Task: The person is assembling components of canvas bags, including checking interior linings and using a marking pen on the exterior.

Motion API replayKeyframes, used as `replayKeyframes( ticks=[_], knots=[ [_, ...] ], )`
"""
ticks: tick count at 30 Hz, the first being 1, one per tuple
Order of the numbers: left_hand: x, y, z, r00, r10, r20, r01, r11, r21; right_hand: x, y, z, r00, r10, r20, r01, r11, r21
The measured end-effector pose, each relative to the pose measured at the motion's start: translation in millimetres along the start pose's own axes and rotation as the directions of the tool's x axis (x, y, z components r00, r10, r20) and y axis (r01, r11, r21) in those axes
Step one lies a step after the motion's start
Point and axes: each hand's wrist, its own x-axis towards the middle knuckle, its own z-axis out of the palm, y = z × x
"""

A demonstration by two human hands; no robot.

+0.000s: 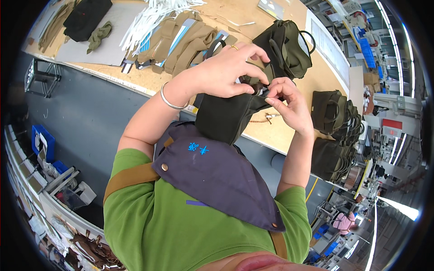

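Observation:
A dark green fabric bag [221, 116] is held up at the near edge of the table, in front of my apron. My left hand [226, 70] reaches over its top, thumb and curled fingers at the opening, where a zip seems to show. My right hand [291, 104] pinches the bag's upper right corner between thumb and fingers. Just beyond my hands stands another dark green bag [296, 56] with a round handle. What lies inside the held bag is hidden by my fingers.
The wooden table [244, 36] carries brown fabric straps [181, 40], white strips [153, 18] and a black cloth piece [87, 18]. Finished-looking dark bags [332, 113] are stacked at the right. A cord [266, 119] lies near the front edge. Blue bins [44, 142] stand at the left.

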Motion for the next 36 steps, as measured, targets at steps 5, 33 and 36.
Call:
replayKeyframes(
  ticks=[5, 33, 36],
  knots=[
    [-1, 5, 1, 0.995, -0.076, 0.056, 0.070, 0.991, 0.114, -1, 0, 0, 1.000, 0.000, 0.000, 0.000, 1.000, 0.005],
    [13, -4, 4, 0.899, -0.291, 0.327, 0.331, 0.941, -0.073, 0, 0, 3, 1.000, 0.007, -0.021, -0.008, 1.000, -0.017],
    [17, -3, 0, 0.860, -0.309, 0.407, 0.365, 0.929, -0.067, 1, 2, 6, 0.998, 0.007, -0.055, -0.006, 1.000, 0.018]
  ],
)
